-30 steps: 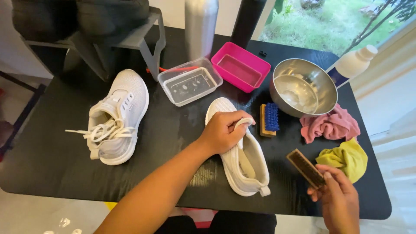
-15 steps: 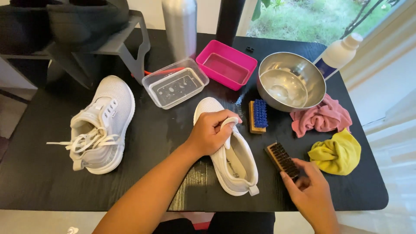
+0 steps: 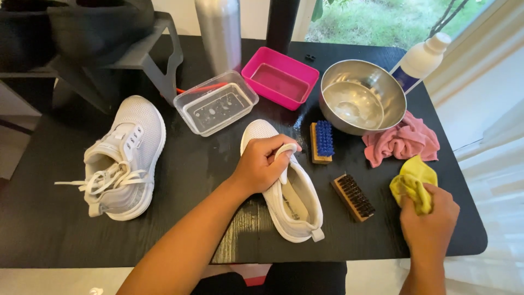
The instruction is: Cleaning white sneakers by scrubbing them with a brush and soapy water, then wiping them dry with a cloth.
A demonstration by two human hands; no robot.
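The left hand (image 3: pixel 262 164) keeps a closed grip on the tongue of the unlaced shoe (image 3: pixel 286 188) at mid-counter. The right hand (image 3: pixel 428 218) clutches the yellow cloth (image 3: pixel 412 180) near the counter's (image 3: pixel 191 240) right edge, just beside the brown brush (image 3: pixel 353 196).

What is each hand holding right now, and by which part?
Left hand grips the laceless white shoe by its tongue. Right hand clutches the yellow cloth at its lower end.
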